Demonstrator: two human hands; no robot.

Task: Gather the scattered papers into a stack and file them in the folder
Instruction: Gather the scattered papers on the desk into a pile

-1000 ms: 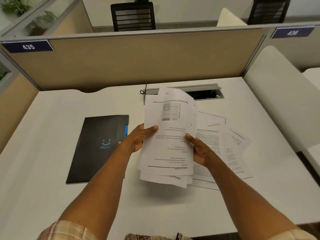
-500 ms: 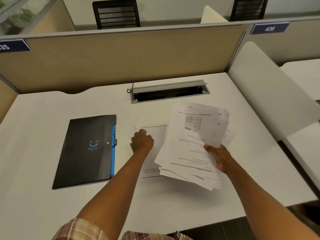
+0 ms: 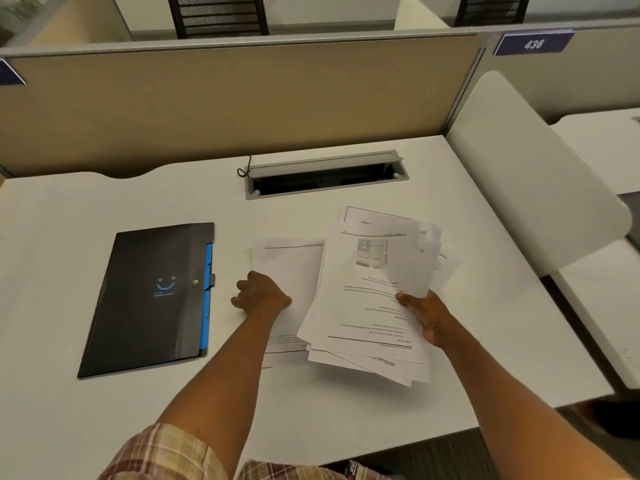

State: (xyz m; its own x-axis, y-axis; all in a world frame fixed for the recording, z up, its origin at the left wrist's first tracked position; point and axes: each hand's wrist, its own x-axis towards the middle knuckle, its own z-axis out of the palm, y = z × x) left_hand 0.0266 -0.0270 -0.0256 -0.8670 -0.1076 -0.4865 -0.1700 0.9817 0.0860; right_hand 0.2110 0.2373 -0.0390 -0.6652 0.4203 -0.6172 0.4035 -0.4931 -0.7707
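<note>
White desk [image 3: 104, 427] fills most of the frame. A black folder [image 3: 149, 299] lies closed at centre left. Right of centre, the right hand [image 3: 427, 317] has its grip closed on a fanned bundle of papers [image 3: 367, 306]. The left hand [image 3: 263, 294], fingers curled, presses on a single sheet [image 3: 287, 265] lying flat between folder and bundle.

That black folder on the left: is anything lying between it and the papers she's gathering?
Nothing visible: only bare desk separates the closed black folder from the loose sheet under the left hand.
</note>
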